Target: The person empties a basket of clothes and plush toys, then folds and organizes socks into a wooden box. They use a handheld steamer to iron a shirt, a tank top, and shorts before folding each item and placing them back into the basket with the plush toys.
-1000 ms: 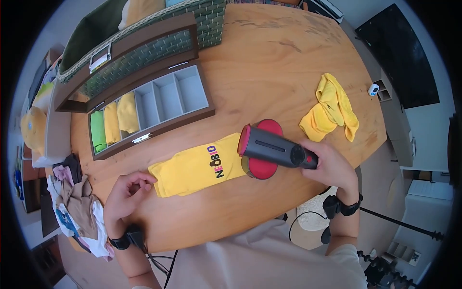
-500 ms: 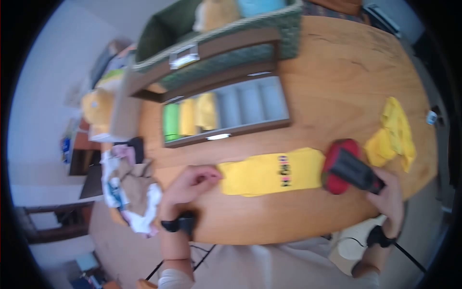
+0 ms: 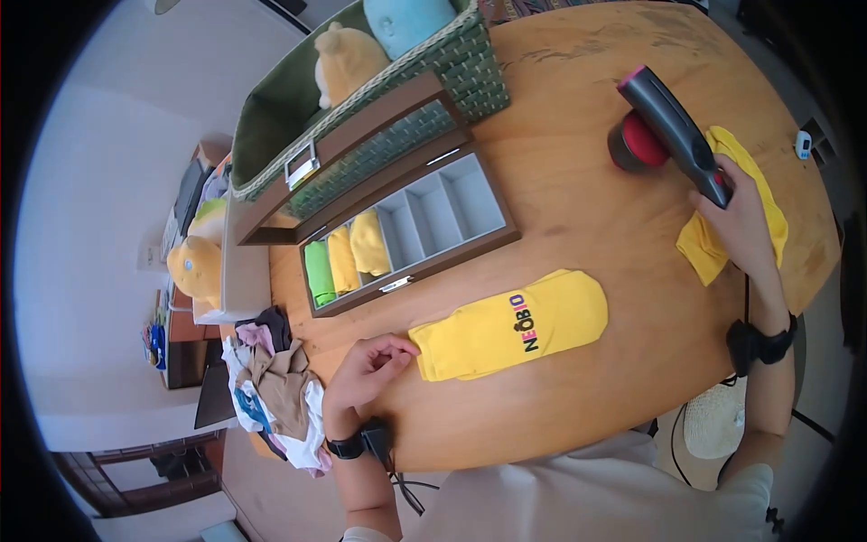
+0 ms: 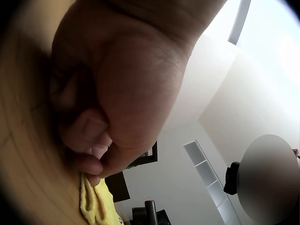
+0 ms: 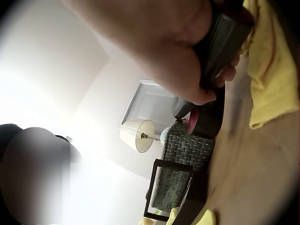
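Note:
A flat yellow sock with NEOBIO lettering lies on the wooden table, its toe end to the right. My left hand pinches the cuff edge at its left end; the left wrist view shows thumb and fingertips meeting at the yellow cloth. At the far right my right hand grips the handle of a dark grey handheld garment steamer with a red, rounded lower part. Beneath that hand and wrist is a crumpled yellow sock, partly hidden by them.
Behind the flat sock stands an open brown compartment box holding rolled green and yellow socks at its left. A green woven basket with plush toys is behind it. Piled clothes lie at the left edge. A small white device is far right.
My right hand has lifted the steamer off the flat sock's toe end and carried it to the back right, beside the crumpled sock. The left hand stays at the cuff. The head view has shifted.

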Available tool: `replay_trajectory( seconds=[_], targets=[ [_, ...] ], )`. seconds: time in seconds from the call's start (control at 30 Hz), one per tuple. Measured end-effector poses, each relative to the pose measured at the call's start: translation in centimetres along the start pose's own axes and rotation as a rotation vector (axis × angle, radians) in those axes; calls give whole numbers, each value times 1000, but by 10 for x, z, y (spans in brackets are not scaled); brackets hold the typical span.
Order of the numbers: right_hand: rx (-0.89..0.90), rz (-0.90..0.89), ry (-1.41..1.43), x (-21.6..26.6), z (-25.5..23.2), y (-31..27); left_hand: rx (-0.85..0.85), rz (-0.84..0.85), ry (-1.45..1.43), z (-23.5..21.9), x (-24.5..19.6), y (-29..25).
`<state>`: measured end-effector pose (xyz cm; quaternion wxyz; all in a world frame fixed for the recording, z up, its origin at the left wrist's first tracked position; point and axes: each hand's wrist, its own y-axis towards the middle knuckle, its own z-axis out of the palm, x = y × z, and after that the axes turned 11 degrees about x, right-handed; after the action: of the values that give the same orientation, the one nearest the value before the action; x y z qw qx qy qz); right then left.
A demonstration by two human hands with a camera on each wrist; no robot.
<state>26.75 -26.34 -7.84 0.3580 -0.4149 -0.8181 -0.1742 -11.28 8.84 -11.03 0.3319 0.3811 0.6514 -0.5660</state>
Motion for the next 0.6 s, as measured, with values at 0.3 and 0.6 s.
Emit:
replay_trajectory(
  seconds=[0.3,0.6],
  targets=[
    [79,147,420,-16,20,4,17,-22,6,-5,4,1],
    [-22,23,465,-5,35,2,27,-9,-3,-4,0,1]
  ],
)
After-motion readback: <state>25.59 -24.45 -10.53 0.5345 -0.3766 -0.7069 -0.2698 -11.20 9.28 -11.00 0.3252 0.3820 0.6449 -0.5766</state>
